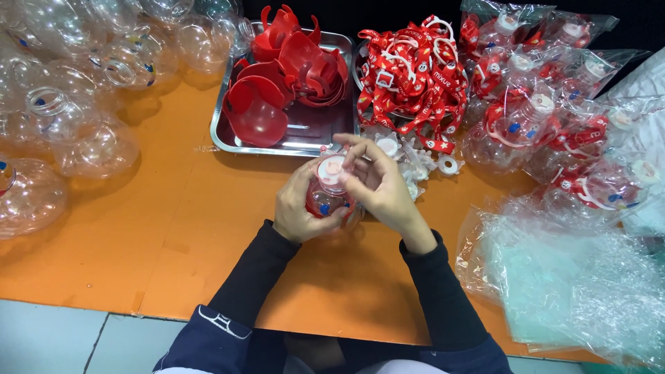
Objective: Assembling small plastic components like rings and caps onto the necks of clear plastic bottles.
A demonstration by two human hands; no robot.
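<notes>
Looking down from the head view, one small clear bottle point(331, 197) with a red lower part is seen held upright over the middle of the orange table point(138, 228), closer to its far edge than its near one. It is wrapped by the left hand point(298, 208) from the left side, fingers curled about its body. The right hand point(377, 183) is laid over it from the right, with fingertips point(350, 149) pressed on the white cap point(331, 166) at the top. The bottle's long axis is stood roughly vertical, tipped slightly toward the far edge, so the cap lies above and just beyond the left grip; the right hand is the nearer one to the cap.

One steel tray point(228, 142) is set at the far edge, filled with red plastic shells point(277, 76), too overlapped to be counted. One heap of red printed straps point(415, 69) is piled just right of it. Small white caps and rings point(422, 163), perhaps half a dozen, are scattered just beyond the right hand. Many clear bottle bodies point(76, 90) are massed at the far left corner, bagged finished bottles point(554, 111) at the far right, and a stack of clear bags point(575, 284) at the near right edge.
</notes>
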